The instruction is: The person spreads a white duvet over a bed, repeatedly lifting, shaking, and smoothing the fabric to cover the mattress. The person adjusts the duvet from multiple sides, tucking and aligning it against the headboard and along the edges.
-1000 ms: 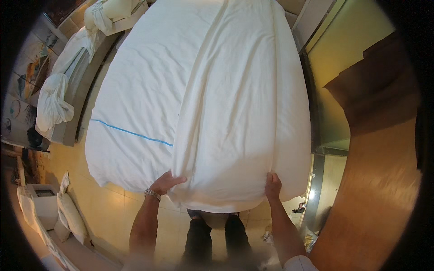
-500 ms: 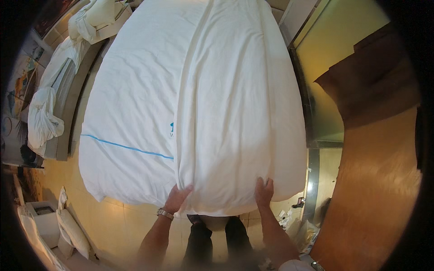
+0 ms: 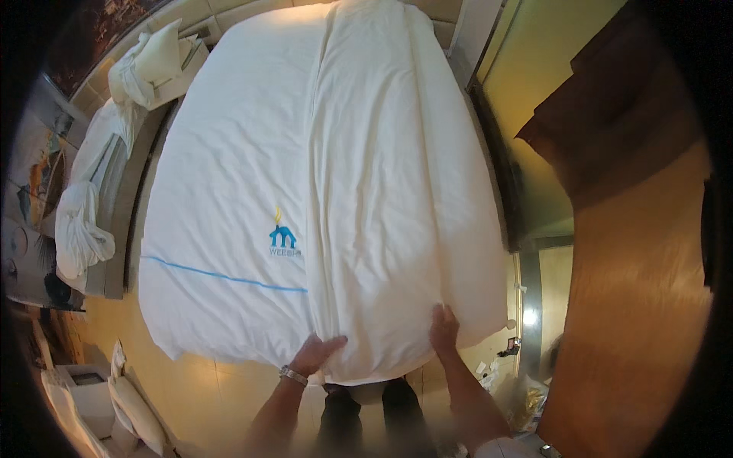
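A large white duvet covers the bed, its right part folded back in a long overlap with creases running head to foot. On the left part a blue stripe and a blue and yellow emblem show. At the foot end my left hand, with a metal watch at the wrist, is closed on the edge of the folded layer. Farther right, my right hand pinches the duvet's folded layer near the foot. Both sets of fingertips are partly hidden by the cloth.
A second bed with bunched white linen and a pillow stands at the left. A chair with a cushion is at the lower left. A brown wooden surface fills the right. Small litter and a plastic bag lie on the floor.
The fold's left edge has shifted, so the whole emblem now shows beside it. My left hand has moved right and nearer to me; my right hand stays at nearly the same spot.
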### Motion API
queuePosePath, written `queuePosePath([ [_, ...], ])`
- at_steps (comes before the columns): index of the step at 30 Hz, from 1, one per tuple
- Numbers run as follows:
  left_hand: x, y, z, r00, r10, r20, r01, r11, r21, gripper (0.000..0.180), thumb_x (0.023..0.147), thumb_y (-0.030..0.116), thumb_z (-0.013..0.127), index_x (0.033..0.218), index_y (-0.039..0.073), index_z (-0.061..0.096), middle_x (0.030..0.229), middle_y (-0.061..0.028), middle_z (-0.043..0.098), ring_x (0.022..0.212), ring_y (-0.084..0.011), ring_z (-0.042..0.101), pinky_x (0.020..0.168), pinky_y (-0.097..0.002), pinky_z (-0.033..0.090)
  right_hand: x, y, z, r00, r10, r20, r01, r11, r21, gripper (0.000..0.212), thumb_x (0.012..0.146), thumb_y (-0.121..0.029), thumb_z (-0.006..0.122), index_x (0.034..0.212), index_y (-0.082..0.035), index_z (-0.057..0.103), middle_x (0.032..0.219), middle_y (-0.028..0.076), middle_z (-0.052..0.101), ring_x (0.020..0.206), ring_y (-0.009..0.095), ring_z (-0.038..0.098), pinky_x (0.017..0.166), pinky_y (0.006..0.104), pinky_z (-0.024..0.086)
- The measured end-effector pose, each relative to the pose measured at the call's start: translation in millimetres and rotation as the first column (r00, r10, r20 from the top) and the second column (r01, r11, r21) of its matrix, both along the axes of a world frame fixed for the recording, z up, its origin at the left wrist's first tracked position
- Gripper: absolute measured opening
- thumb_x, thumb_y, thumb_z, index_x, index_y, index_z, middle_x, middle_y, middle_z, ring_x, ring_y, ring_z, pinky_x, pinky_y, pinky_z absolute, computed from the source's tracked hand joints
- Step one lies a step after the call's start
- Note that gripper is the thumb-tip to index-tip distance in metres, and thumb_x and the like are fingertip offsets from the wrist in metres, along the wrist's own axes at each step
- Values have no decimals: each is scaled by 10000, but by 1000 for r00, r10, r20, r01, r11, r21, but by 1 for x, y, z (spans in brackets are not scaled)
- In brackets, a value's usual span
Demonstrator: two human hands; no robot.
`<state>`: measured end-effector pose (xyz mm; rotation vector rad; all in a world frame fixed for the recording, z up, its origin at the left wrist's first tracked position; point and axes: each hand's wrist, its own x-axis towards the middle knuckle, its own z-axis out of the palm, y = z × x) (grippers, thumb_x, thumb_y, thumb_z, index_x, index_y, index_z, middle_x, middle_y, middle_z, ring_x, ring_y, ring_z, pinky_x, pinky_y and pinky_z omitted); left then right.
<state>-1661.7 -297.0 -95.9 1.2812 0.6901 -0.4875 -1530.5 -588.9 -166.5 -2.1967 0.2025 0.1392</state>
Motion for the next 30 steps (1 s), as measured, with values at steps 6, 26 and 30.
queuePosePath([
  [6,-1,-48,-7,994,-34,100,38,999,-37,411,875,268,699,1197,28,613,1058,-29,652,916,-126,588,798,-296,498,12,-51,28,1000,9,-3,-9,1000,10,311,941,-272,491,867,23,556,694,218,556,658,368,554,630,440,442],
  [26,-27,-13,-80,980,-147,-136,182,938,295,476,837,358,718,1146,5,640,1013,-75,667,921,-173,602,802,-351,496,-4,-49,-12,983,142,-117,-174,923,-344,292,951,-267,475,1014,2,571,934,245,631,914,442,579,804,501,452],
  [30,-32,-7,-46,994,-107,37,94,962,255,442,831,352,723,1097,3,663,951,-60,669,857,-157,607,747,-338,503,26,6,33,929,254,268,-150,923,-355,386,874,-196,611,1198,-16,503,1199,215,540,1134,401,487,970,478,389],
])
